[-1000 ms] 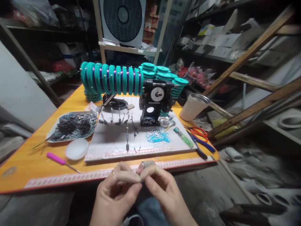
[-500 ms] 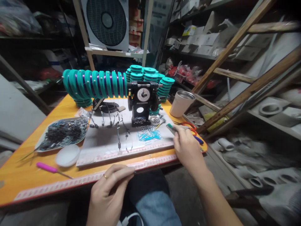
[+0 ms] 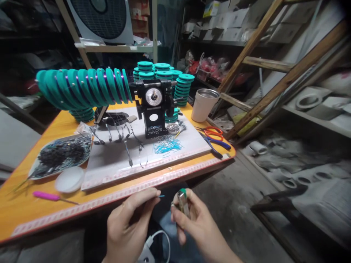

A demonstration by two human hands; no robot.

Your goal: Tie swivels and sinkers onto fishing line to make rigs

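Note:
My left hand [image 3: 130,223] is just off the table's front edge, with thumb and fingertips pinched together. A short, thin blue tube [image 3: 162,196] sticks out of that pinch, pointing right. Close beside it, my right hand [image 3: 193,219] is wrapped round a lighter [image 3: 182,201] with a metal top and a bit of green at its end. The two hands do not touch. More thin blue tubes [image 3: 167,146] lie scattered with small silvery bits on the white board [image 3: 109,170].
A black winding machine [image 3: 154,106] carries a row of teal spools [image 3: 85,86]. Dark parts fill a tray [image 3: 61,155] at the left, near a round white lid [image 3: 69,179] and a pink-handled tool [image 3: 46,196]. Pliers [image 3: 216,144] and a cup [image 3: 204,106] stand right.
My right hand has left the table's right side and come down beside my left, bringing the lighter. The pliers there are now uncovered. The blue tube now shows at my left fingertips. The view has shifted.

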